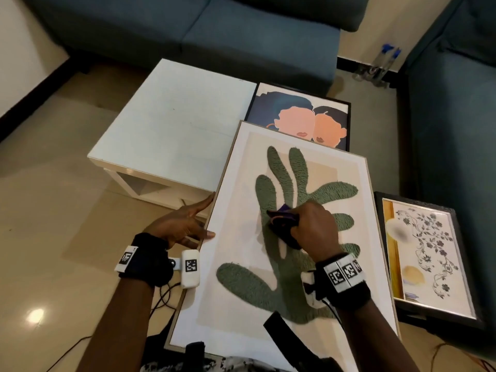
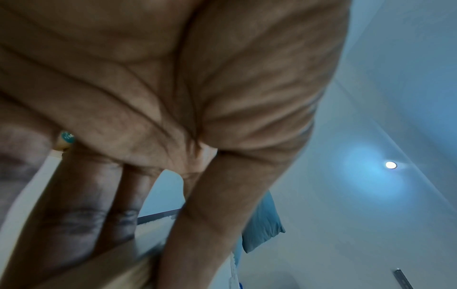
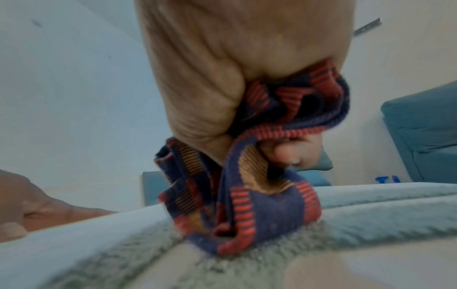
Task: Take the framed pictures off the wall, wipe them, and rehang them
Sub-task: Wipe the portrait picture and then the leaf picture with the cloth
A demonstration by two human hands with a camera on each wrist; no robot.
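Note:
A large leaf picture (image 1: 316, 264) in a light wood frame lies slanted in front of me, a fuzzy green leaf shape on a pale ground. My right hand (image 1: 314, 229) grips a bunched navy cloth (image 1: 281, 224) with red and orange stripes and presses it on the green shape. The right wrist view shows the cloth (image 3: 259, 185) on the fuzzy green surface (image 3: 371, 224). My left hand (image 1: 188, 224) holds the frame's left edge, thumb on the front, fingers along and under it. In the left wrist view my left hand (image 2: 173, 97) fills the picture.
A black-framed picture of two faces (image 1: 300, 119) lies beyond the leaf picture. A black-framed floral picture (image 1: 424, 253) lies at the right. A white low table (image 1: 171, 124) stands left of them. Blue sofas (image 1: 241, 36) stand behind and right; bottles (image 1: 381, 63) stand on the floor.

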